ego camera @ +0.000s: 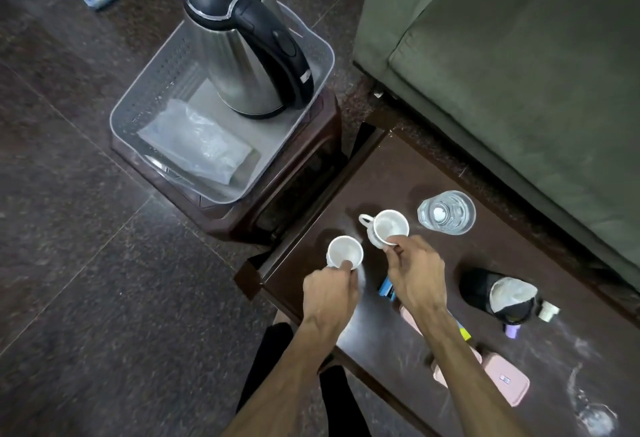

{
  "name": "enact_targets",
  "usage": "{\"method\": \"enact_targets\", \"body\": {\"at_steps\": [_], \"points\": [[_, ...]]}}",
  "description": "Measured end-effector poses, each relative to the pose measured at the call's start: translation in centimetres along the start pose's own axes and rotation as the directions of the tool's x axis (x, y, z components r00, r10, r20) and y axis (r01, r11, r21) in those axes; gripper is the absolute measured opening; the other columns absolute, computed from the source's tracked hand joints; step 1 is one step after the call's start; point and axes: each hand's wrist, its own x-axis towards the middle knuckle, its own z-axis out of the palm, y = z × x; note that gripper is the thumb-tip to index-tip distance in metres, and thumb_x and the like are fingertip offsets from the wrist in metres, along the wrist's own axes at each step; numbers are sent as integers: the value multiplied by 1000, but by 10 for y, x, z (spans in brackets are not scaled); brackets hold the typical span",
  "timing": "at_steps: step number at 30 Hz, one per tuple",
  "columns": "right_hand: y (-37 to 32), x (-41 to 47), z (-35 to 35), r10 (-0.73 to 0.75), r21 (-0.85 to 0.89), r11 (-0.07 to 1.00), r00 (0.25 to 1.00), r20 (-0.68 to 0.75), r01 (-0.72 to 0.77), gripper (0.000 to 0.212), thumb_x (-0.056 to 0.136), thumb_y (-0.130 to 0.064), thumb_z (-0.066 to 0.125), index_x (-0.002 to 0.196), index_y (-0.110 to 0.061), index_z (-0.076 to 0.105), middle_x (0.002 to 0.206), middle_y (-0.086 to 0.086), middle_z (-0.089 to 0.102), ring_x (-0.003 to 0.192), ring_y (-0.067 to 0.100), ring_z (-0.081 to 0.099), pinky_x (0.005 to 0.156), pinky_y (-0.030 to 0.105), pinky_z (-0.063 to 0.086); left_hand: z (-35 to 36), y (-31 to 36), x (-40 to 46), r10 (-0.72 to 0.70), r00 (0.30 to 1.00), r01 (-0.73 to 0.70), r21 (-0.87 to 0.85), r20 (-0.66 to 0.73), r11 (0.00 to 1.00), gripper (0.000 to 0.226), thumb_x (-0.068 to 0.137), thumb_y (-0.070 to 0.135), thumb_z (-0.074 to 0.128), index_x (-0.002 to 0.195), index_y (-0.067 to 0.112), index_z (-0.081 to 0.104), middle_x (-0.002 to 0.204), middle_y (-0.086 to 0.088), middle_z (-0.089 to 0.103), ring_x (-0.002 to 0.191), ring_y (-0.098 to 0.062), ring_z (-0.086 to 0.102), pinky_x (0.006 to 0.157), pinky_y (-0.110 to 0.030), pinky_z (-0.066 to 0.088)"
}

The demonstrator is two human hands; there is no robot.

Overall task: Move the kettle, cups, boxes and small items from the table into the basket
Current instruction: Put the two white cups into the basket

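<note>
Already the kettle (242,38) stood upright in the clear basket (145,97), well beyond both hands, with a plastic packet (197,145) lying beside it. From the head view, the left hand (329,293) had its grip closed on the near rim of a white cup (344,251), and the right hand (414,275) pinched the near rim of a second, handled cup (386,227). Whether either cup still touched the dark tabletop (398,173) could not be told. Just beyond the right grip stood a glass (446,211); behind it, under the forearm, lay a pink box (507,379) and a blue box (386,287), and to its right a black pouch (498,296).
</note>
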Motion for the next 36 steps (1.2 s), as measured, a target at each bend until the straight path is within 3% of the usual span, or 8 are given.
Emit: {"method": "enact_targets", "body": {"at_steps": [5, 7, 10, 15, 17, 20, 25, 36], "points": [[-40, -8, -26, -103, 121, 985, 982, -158, 123, 18, 88, -11, 81, 103, -20, 78, 90, -5, 69, 71, 2, 58, 67, 17, 45, -55, -13, -18, 36, 938, -103, -178, -345, 979, 20, 92, 40, 58, 97, 26, 73, 66, 3, 72, 61, -19, 68, 49, -31, 49], [-63, -9, -35, -135, 165, 971, 968, -211, 172, 19, 87, -10, 82, 103, -19, 79, 89, -5, 69, 72, 2, 57, 68, 10, 41, -84, -23, -20, 2, 836, -158, -237, -548, 959, 17, 88, 37, 65, 96, 26, 75, 60, 5, 69, 57, -14, 62, 50, -28, 46], [-106, -3, -45, -220, 212, 935, 935, -278, 283, 18, 87, -10, 83, 103, -17, 79, 89, -3, 68, 72, 11, 62, 68, 20, 47, -129, -44, -15, -97, 700, -200, -325, -708, 924, 15, 86, 32, 72, 97, 23, 77, 61, 5, 70, 55, -13, 60, 53, -24, 48], [-191, 21, -43, -373, 284, 849, 885, -278, 447, 13, 91, -14, 78, 103, -17, 78, 90, -1, 68, 71, 14, 62, 70, 20, 50, -197, -99, 8, -212, 690, -161, -432, -692, 887, 16, 91, 31, 71, 100, 19, 78, 67, 3, 72, 53, -17, 66, 55, -37, 58], [-226, 36, -34, -413, 258, 848, 882, -226, 463, 12, 92, -19, 76, 103, -18, 78, 90, -1, 69, 72, 16, 65, 72, 29, 54, -218, -123, 22, -208, 687, -145, -411, -696, 900, 16, 92, 26, 72, 104, 17, 77, 75, -1, 78, 60, -21, 71, 59, -39, 59], [-277, 62, -16, -464, 168, 863, 879, -106, 476, 16, 93, -24, 71, 107, -19, 78, 92, 4, 71, 81, 28, 70, 76, 41, 56, -239, -159, 47, -213, 688, -81, -366, -694, 927, 17, 94, 21, 71, 108, 13, 77, 83, -7, 80, 65, -27, 73, 62, -42, 59], [-349, 107, 22, -486, -64, 870, 873, 49, 488, 20, 98, -24, 60, 106, -14, 75, 98, 15, 74, 92, 43, 68, 75, 43, 51, -251, -202, 87, -300, 729, 67, -372, -615, 926, 19, 96, 24, 62, 106, 14, 76, 85, -12, 78, 78, -37, 72, 70, -48, 55], [-377, 149, 79, -405, -269, 828, 856, 321, 493, 23, 91, -7, 63, 112, -2, 71, 114, 23, 71, 107, 45, 68, 82, 43, 54, -230, -228, 127, -390, 817, 303, -260, -424, 917, 27, 95, 21, 59, 115, 18, 76, 101, -19, 77, 97, -44, 69, 80, -45, 53]]}}
